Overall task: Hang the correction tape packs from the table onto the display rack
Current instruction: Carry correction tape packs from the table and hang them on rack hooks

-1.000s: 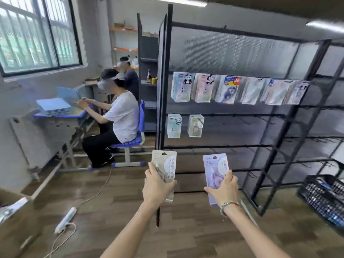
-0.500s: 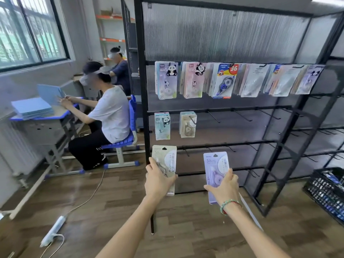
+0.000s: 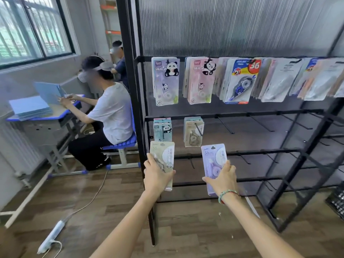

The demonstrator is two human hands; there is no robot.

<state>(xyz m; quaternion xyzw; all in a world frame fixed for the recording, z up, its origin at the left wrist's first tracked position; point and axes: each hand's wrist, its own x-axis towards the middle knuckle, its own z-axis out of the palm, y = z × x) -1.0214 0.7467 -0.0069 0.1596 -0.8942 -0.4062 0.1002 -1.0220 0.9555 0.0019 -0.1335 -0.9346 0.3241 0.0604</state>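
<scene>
A: What can you read on the packs?

B: The left hand (image 3: 157, 175) grips a beige correction tape pack (image 3: 163, 159) with "36" printed near its top; the fingers curl round its lower half. The right hand (image 3: 222, 178) grips a lilac correction tape pack (image 3: 214, 161), also marked "36", thumb on one edge and fingers wrapped over the other. Both packs are upright in front of the display rack (image 3: 134, 108), below its second rail, not yet on a hook.

A: And what hangs on the rack?

B: On the top rail, a purple panda pack (image 3: 166, 81) and a pink panda pack (image 3: 200, 81), both reading "PANDA". Beside them is a blue-and-yellow pack (image 3: 240, 81) with "36" in a red patch and "PET" in a red badge. Paler packs (image 3: 279, 81) further right are too blurred to read. On the second rail hang a small teal panda pack (image 3: 162, 128) and a small beige pack (image 3: 193, 131).

A: Any free room?

B: Bare hooks (image 3: 260, 125) line the second rail to the right of the small packs, and the rails beneath have bare hooks too.

A: Containers?

B: A black mesh crate (image 3: 337, 202) sits at the right edge on the floor; its contents can't be made out.

A: Anything else?

B: A seated person (image 3: 109, 110) works at a blue desk (image 3: 42, 118) with a stack of blue folders (image 3: 30, 108), and a white power strip (image 3: 52, 237) lies on the floor.
</scene>
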